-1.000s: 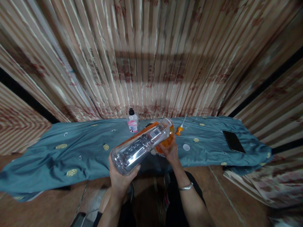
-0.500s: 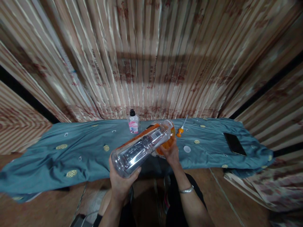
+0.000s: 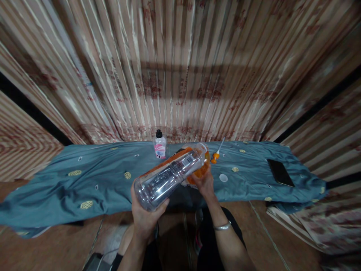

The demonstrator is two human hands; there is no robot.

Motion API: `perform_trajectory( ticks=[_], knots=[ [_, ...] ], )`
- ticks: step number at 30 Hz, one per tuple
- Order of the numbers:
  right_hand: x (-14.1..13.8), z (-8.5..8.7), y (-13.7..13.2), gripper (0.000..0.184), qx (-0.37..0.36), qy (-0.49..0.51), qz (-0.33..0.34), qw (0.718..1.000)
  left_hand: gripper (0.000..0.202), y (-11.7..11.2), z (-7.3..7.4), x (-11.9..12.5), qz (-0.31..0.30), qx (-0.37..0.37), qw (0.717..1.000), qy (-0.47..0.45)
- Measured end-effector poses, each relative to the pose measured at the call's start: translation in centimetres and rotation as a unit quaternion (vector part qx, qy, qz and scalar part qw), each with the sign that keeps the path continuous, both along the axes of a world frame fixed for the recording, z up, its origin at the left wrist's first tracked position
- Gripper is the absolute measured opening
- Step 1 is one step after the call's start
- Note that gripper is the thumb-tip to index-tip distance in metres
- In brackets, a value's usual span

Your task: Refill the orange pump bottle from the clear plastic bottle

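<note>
My left hand [image 3: 145,216] is closed around the bottom end of a large clear plastic bottle [image 3: 166,180] with an orange label. The bottle lies tilted, its neck toward the upper right. My right hand [image 3: 203,181] grips an orange bottle [image 3: 204,167] that stands partly behind the clear bottle's neck. Where the two mouths meet is hidden from me. An orange pump top [image 3: 215,157] with a thin clear tube lies just beyond my right hand. Nearby rests a round whitish cap [image 3: 223,177].
A small clear bottle [image 3: 160,146] with a black cap and pink label stands at the back of the cloth-covered table [image 3: 107,188]. A black phone [image 3: 280,173] lies at the right. Striped curtains [image 3: 180,75] hang close behind.
Both hands hold nearly the same pose on the bottles. The whole view has shifted very slightly; nothing else visibly differs.
</note>
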State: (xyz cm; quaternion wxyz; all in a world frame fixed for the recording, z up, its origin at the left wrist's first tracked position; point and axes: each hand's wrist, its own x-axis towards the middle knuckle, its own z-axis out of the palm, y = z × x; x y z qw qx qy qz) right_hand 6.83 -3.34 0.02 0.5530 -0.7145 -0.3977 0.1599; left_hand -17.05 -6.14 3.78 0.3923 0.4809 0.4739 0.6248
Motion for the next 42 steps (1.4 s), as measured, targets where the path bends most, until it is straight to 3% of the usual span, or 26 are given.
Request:
perform_trajectory(
  ticks=[4,12,25,42],
  knots=[
    [-0.1,0.2,-0.1,0.085,0.009,0.005,0.008,1.0,0.111,0.0,-0.3,-0.1,-0.015,-0.023,0.999,-0.02],
    [-0.1,-0.2,0.1,0.086,0.008,-0.005,-0.003,1.0,0.103,-0.1,0.7,0.1,0.0,0.007,1.0,0.006],
    [-0.1,-0.4,0.1,0.081,0.008,-0.007,-0.013,1.0,0.11,-0.3,0.7,0.2,-0.009,-0.018,0.999,-0.027],
    [0.0,-0.4,0.2,0.093,0.016,-0.016,-0.011,1.0,0.104,-0.4,0.9,0.3,-0.004,0.014,1.0,-0.003]
  ],
)
